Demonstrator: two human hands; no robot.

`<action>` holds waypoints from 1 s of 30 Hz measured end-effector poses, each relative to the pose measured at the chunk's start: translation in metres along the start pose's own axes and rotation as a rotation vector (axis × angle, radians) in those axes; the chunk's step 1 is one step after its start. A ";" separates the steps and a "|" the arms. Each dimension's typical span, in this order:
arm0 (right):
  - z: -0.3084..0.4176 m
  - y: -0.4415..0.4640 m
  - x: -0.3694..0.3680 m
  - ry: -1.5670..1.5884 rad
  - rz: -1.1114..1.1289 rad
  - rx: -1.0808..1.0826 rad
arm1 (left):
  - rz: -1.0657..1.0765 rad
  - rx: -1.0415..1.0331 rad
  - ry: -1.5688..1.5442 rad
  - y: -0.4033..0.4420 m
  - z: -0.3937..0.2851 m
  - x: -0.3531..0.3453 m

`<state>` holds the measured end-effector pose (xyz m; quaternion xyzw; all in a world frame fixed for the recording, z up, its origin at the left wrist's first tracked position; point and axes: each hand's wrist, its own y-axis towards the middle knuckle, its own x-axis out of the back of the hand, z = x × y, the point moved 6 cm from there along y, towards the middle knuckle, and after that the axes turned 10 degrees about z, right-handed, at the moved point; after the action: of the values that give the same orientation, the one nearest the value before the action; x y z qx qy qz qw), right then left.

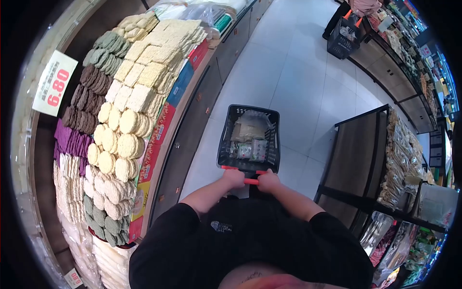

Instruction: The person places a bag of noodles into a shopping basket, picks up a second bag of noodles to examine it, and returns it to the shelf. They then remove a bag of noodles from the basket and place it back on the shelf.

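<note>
Left hand (234, 178) and right hand (269, 181) are both closed around the red handle (251, 181) of a black basket (274, 142). The basket is positioned directly ahead of the person, right of stacked noodle cakes (128, 146), with pale floor tiles (293, 77) beyond. Plastic-wrapped packages (259, 150) lie inside it.

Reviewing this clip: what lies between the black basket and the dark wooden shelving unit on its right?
Only pale tiled floor shows between the basket and the shelving unit; the head view shows that stretch bare.
</note>
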<state>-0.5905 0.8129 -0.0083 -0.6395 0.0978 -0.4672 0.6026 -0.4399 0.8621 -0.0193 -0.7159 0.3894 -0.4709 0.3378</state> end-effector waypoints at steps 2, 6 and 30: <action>-0.018 0.020 0.020 -0.005 0.000 0.040 | 0.009 0.019 0.034 0.011 0.005 0.032; -0.048 0.043 0.056 0.042 -0.003 0.079 | 0.044 0.079 0.068 0.043 0.011 0.063; -0.145 0.168 0.282 -0.008 0.013 0.031 | -0.032 -0.020 -0.008 0.142 0.084 0.306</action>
<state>-0.4673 0.4772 -0.0420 -0.6315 0.0924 -0.4622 0.6157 -0.3182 0.5377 -0.0416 -0.7273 0.3813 -0.4693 0.3247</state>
